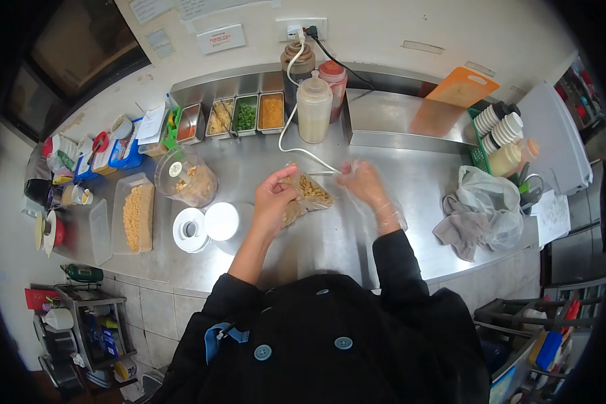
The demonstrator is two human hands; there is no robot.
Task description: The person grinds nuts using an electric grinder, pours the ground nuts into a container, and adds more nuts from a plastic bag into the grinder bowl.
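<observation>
Left hand (275, 196) pinches the gathered top of the clear bag (316, 191) between thumb and fingertips, probably so that its mouth does not fall open and the brown pieces stay inside, while the bag's lower part rests on the steel counter (421, 195). Right hand (365, 186), in a loose transparent glove, is beside the bag with fingers bent inward, but I cannot tell if they grip something. Bowl with blade (190, 183) and white lid (190, 229) are to the left, perhaps to leave the middle free for both hands.
</observation>
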